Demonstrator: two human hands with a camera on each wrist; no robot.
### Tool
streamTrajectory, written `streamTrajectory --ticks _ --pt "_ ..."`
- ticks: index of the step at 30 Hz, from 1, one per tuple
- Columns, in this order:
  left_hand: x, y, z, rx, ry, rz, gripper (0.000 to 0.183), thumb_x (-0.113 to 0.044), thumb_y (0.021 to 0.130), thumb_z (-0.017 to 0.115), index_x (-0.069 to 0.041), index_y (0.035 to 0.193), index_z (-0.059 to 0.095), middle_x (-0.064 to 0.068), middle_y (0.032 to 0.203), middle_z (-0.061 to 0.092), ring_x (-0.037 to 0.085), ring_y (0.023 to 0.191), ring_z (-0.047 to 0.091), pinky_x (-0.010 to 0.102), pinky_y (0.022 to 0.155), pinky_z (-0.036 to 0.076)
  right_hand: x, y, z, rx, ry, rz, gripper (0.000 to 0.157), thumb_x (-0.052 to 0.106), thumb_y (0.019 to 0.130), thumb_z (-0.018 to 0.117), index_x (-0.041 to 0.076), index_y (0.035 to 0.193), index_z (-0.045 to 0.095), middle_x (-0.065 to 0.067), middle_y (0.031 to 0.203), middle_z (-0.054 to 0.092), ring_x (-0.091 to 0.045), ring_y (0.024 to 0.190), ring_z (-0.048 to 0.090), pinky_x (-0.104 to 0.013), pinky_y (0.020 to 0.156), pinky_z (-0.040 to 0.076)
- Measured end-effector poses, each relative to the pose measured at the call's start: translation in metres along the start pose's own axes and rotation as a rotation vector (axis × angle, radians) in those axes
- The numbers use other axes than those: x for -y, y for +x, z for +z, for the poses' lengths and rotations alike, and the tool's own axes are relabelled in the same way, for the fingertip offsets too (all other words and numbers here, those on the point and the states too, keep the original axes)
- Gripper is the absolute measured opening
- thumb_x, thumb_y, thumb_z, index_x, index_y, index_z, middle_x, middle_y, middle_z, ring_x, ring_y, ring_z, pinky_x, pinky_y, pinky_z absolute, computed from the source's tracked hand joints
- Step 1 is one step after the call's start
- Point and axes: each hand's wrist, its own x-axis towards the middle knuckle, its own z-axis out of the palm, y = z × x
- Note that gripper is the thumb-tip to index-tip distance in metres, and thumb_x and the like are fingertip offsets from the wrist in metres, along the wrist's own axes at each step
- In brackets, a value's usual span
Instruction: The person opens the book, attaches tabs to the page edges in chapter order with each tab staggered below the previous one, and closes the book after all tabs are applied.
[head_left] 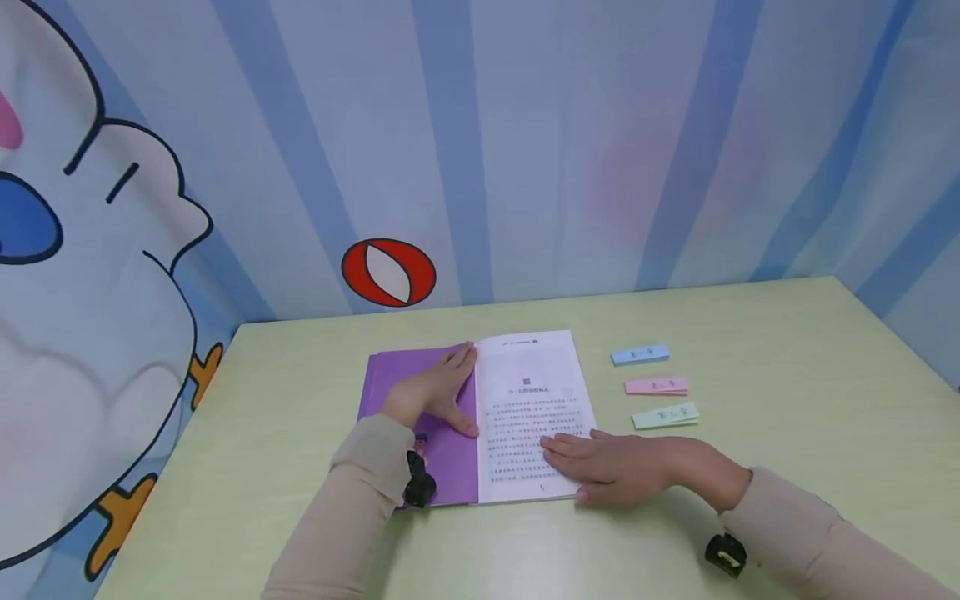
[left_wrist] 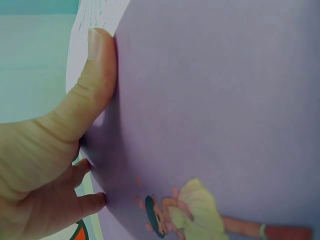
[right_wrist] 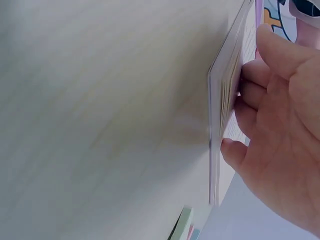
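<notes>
An open book lies on the table, with a purple left side point(head_left: 384, 375) and a white printed page point(head_left: 525, 358) on the right. My left hand point(head_left: 435, 390) rests on the purple side, its fingers and thumb reaching the fold. In the left wrist view, the thumb of the left hand point(left_wrist: 85, 95) lies along the purple sheet, which bears a drawn figure point(left_wrist: 195, 210). Straight fingers of my right hand point(head_left: 622, 467) touch the lower right of the printed page. The right wrist view shows the right hand point(right_wrist: 285, 110) over the edge of the page stack point(right_wrist: 227, 95).
Right of the book, three paper strips with handwriting lie in a column: blue point(head_left: 640, 355), pink point(head_left: 656, 386) and green point(head_left: 665, 415). The pale table point(head_left: 810, 375) meets a striped blue wall point(head_left: 525, 167) at its back edge.
</notes>
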Motion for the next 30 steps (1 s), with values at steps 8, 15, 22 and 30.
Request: streamTrajectory --ticks 8,15,22,30 --pt "0.010 0.000 0.004 -0.025 -0.007 0.062 0.122 -0.045 0.067 0.080 0.001 0.148 0.001 0.016 0.155 -0.003 0.034 0.141 0.002 0.043 0.112 0.014 -0.004 -0.009 0.004 -0.043 0.040 -0.007 0.063 0.035 0.097 0.046 0.007 0.148 0.022 -0.007 0.155 0.014 -0.024 0.141 0.012 -0.050 0.110 0.014" --pt "0.011 -0.003 0.006 -0.043 0.008 0.060 0.120 -0.049 0.067 0.079 -0.005 0.149 0.004 0.013 0.156 -0.001 0.036 0.140 0.001 0.048 0.111 0.015 -0.006 -0.007 0.000 -0.095 0.113 -0.023 0.053 0.027 0.098 0.046 0.007 0.145 0.031 -0.003 0.153 0.022 -0.022 0.140 0.019 -0.042 0.111 0.021" --pt "0.005 -0.004 -0.001 -0.077 0.007 0.112 0.110 -0.044 0.071 0.077 -0.001 0.148 0.012 0.015 0.155 0.010 0.036 0.140 0.008 0.049 0.110 0.018 -0.017 -0.008 -0.007 -0.201 0.166 -0.058 0.044 0.024 0.099 0.045 0.006 0.138 0.044 -0.006 0.145 0.038 -0.026 0.134 0.032 -0.043 0.106 0.030" --pt "-0.012 0.002 -0.011 -0.169 -0.164 0.187 0.083 -0.023 0.080 0.074 0.000 0.145 0.027 0.012 0.148 0.033 0.024 0.134 0.032 0.036 0.109 0.026 -0.043 -0.017 -0.014 -0.421 0.286 0.019 0.035 0.018 0.095 0.053 0.003 0.127 0.057 -0.009 0.128 0.056 -0.028 0.122 0.048 -0.046 0.098 0.040"
